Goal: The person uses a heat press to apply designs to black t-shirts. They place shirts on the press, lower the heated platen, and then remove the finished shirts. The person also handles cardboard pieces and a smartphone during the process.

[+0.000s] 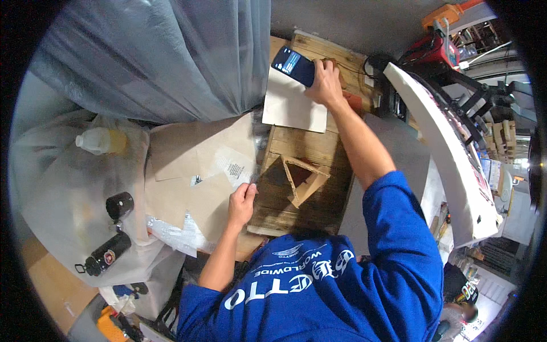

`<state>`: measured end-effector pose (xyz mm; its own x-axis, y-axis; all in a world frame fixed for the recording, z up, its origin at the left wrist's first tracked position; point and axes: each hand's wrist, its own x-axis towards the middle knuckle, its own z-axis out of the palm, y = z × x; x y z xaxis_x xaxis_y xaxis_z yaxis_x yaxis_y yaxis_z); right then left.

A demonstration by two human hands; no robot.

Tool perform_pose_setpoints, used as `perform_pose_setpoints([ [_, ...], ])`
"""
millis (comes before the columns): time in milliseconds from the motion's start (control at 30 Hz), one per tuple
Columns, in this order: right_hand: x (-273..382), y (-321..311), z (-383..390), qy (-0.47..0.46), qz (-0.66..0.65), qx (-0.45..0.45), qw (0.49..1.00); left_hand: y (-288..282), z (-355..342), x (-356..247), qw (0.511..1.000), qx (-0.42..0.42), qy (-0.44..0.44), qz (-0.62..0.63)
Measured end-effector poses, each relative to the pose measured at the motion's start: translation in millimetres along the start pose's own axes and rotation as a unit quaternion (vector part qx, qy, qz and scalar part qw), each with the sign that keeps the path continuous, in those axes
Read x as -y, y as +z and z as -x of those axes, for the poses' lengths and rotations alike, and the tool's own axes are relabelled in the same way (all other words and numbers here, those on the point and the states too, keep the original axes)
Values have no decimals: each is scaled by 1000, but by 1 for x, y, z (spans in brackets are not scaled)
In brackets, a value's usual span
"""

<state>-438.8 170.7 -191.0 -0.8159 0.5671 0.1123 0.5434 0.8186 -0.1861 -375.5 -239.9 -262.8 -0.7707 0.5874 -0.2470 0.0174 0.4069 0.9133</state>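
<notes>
My right hand (326, 84) reaches to the far side of the wooden workbench (280, 139) and grips a smartphone (295, 67) with a lit screen. Beneath the phone lies a pale rectangular sheet (293, 104). My left hand (242, 204) is closed at the bench's left edge, beside a flat stack of cardboard and paper (202, 194). Whatever its curled fingers hold, if anything, is hidden. Between my arms, a small triangular wooden frame (312, 187) stands on the bench with its open middle facing up.
A grey curtain (188, 57) hangs at the far left. On the left, plastic-covered surface are a bottle of yellowish liquid (102, 141), a black cup (119, 205) and a black flask (108, 252). To the right rises a curved white panel (447, 165); a red machine (430, 54) stands behind it.
</notes>
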Motion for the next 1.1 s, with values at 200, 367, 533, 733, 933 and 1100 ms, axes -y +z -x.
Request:
perform_pose_setpoints([
  [200,56,-84,64,32,-189,-159,969,0,-14,-54,997,6,-70,12],
  [367,84,-126,93,11,-230,-236,944,-19,-51,-159,984,-109,128,59],
  [533,97,-146,106,-24,-243,-280,929,-27,-81,-257,800,-201,502,-261],
  [733,99,-156,119,-56,-266,-312,910,-12,-84,-291,772,-199,511,-319],
  [933,98,-159,125,-58,-279,-297,911,-12,-81,-281,783,-160,529,-284],
  [1100,98,-160,128,-32,-279,-288,916,-15,-81,-263,823,-153,536,-107],
])
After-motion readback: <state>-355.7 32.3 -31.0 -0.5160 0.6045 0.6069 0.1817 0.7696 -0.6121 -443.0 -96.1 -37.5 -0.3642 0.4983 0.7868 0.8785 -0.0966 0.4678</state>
